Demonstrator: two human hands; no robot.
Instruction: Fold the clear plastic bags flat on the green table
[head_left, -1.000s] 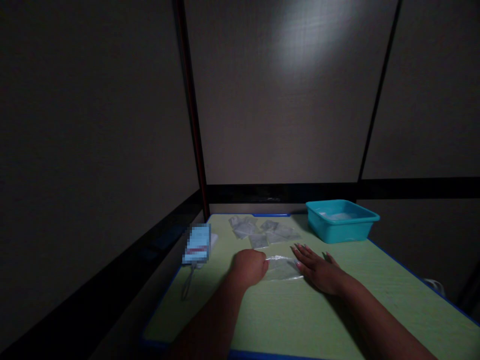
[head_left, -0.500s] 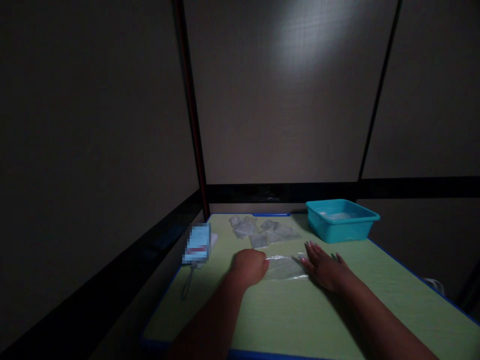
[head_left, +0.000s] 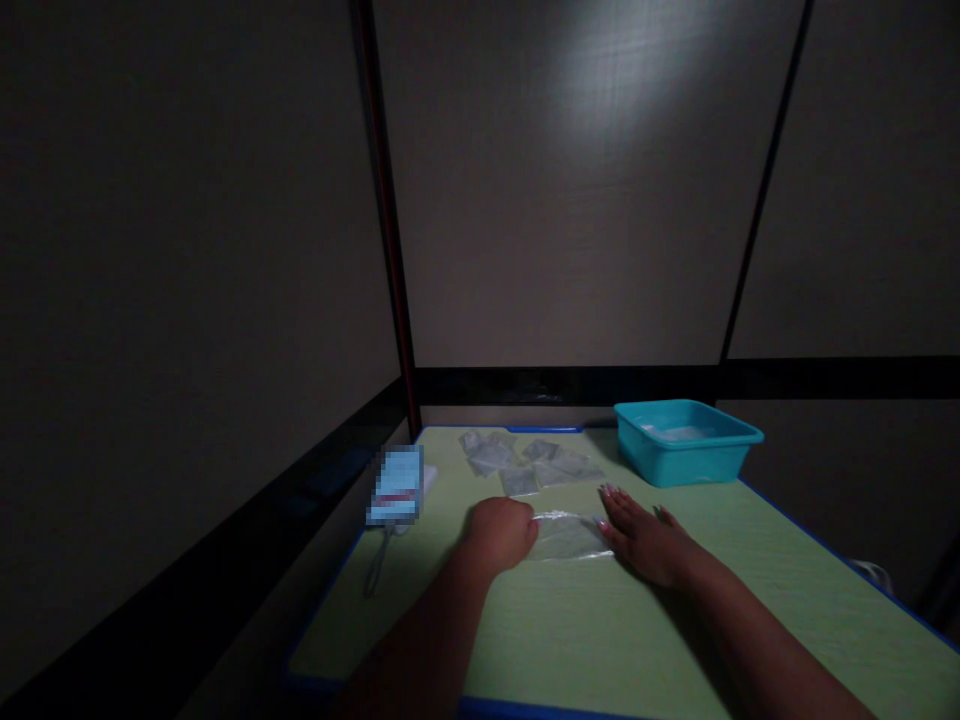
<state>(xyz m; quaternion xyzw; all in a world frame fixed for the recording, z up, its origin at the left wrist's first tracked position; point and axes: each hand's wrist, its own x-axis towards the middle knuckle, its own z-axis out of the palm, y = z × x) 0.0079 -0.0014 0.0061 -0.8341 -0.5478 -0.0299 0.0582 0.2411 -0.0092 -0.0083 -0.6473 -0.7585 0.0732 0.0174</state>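
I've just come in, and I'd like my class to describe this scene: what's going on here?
A person's left hand is closed on the left end of a piece of clear plastic film, laid out on a green table. The right hand, fingers extended, has its thumb at the film's right end. More clear plastic pieces lie beyond the hands, and a turquoise basin stands at the far right.

The person's body: two bare forearms (head_left: 452,612), tapering toward the wrists; left grip (head_left: 501,532) and right grip (head_left: 646,538), ungloved hands; right-hand fingernails (head_left: 605,490) long, pale and glossy.
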